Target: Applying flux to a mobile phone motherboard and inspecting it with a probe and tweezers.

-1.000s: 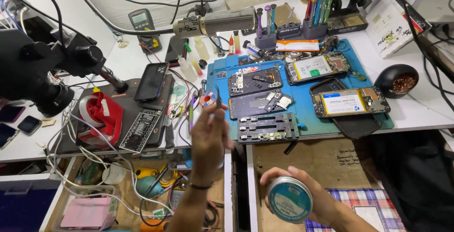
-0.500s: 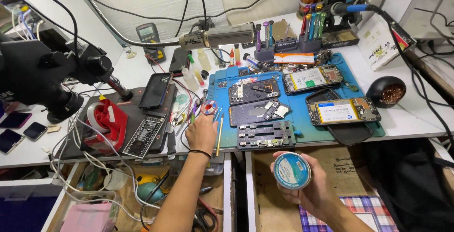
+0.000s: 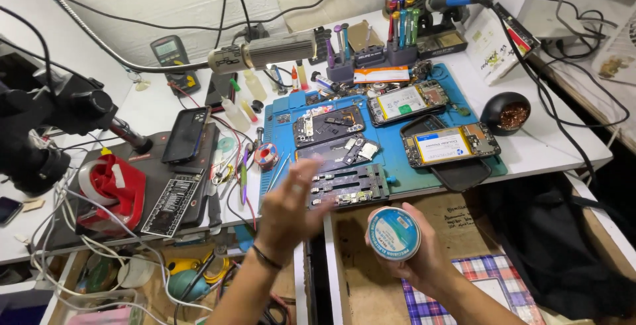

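Note:
My right hand is held low over an open drawer, gripping a round flat tin with a blue and white label, its face turned up toward me. My left hand hovers, blurred by motion, at the front edge of the blue work mat. Its fingers are spread and I see nothing in them. It is just left of a black metal board holder. A dark band circles my left wrist. On the mat lie several opened phones, one of them showing a yellow-edged battery.
A hot-air nozzle on a flexible hose hangs over the bench. A black microscope and a red device stand left among cables. At the back are a screwdriver rack and multimeter. A brass-wool pot sits right. The wooden drawer holds plaid cloth.
My left hand has pulled back from the mat toward me and is moving fast. My right hand with the tin has stayed low and turned a little; the view has shifted.

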